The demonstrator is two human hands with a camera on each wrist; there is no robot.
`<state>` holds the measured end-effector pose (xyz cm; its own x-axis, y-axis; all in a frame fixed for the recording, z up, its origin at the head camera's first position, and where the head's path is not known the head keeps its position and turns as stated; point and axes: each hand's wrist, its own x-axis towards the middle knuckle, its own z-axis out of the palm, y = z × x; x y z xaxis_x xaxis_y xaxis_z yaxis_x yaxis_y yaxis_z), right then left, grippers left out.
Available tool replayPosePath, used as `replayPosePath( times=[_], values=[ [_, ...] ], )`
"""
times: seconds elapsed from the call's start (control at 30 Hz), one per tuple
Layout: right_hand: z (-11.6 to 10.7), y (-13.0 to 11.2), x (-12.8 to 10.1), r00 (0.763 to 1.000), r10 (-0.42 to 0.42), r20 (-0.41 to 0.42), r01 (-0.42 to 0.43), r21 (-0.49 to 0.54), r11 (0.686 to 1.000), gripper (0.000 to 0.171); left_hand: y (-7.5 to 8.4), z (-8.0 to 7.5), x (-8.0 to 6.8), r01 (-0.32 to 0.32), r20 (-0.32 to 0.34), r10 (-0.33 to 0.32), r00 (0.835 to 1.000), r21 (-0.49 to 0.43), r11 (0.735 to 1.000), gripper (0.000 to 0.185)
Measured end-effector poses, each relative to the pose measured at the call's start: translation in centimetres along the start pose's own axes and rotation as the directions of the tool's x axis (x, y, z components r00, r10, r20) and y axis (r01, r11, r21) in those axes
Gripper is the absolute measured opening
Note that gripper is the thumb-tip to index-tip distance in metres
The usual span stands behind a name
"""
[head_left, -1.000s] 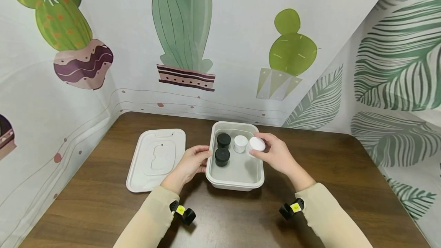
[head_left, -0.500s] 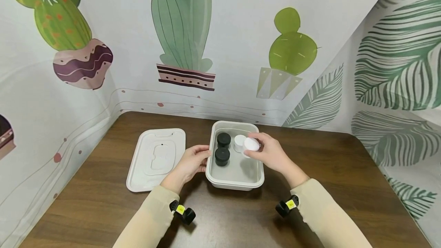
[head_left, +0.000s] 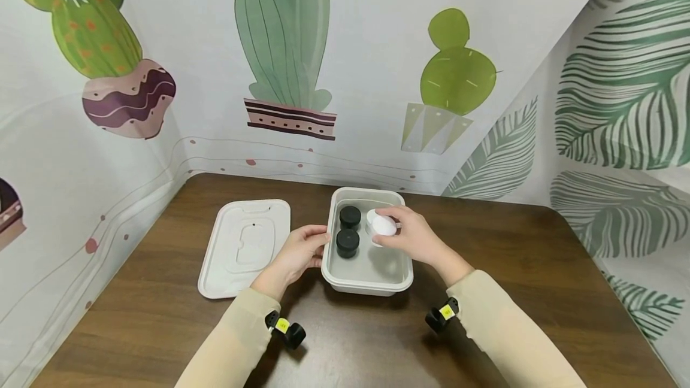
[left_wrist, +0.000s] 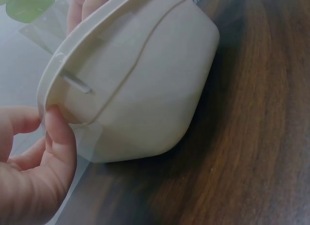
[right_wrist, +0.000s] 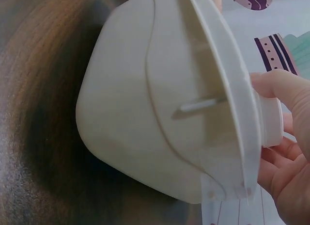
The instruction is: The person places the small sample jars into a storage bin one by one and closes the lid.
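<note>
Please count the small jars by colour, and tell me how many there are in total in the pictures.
Black jars: 2, one and another, standing in the container.
White jars: 2, one in the container, one held by the right hand.
Total: 4.

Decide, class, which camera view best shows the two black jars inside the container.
The head view: both black jars stand in plain sight along the left side of the container, seen from above. The left wrist and right wrist views show only the container's pale outer wall and rim, so neither black jar appears there.
</note>
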<state>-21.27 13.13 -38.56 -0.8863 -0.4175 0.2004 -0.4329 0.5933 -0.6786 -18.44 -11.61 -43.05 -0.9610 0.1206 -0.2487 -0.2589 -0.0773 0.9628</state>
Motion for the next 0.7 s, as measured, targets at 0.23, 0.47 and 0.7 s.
replayPosePath(
  times=[0.23, 0.47, 0.7],
  values=[
    [0.3, -0.2, 0.5, 0.999, -0.028, 0.033, 0.028, -0.013, 1.000, 0.053, 0.1, -0.1, 0.0, 0.002, -0.012, -0.002, 1.000, -0.009, 1.000, 0.033],
    [0.9, 0.2, 0.8, 0.998, -0.038, 0.046, 0.040, -0.042, 0.998, 0.052, 0.2, 0.0, -0.1, 0.005, -0.008, -0.005, 1.000, -0.012, 1.000, 0.033],
    [1.1, 0.4, 1.0, 0.996, -0.065, 0.066, 0.071, -0.101, 0.992, 0.052, 0.1, 0.0, 0.0, -0.005, 0.004, 0.005, 1.000, -0.008, 1.000, 0.034]
  ],
)
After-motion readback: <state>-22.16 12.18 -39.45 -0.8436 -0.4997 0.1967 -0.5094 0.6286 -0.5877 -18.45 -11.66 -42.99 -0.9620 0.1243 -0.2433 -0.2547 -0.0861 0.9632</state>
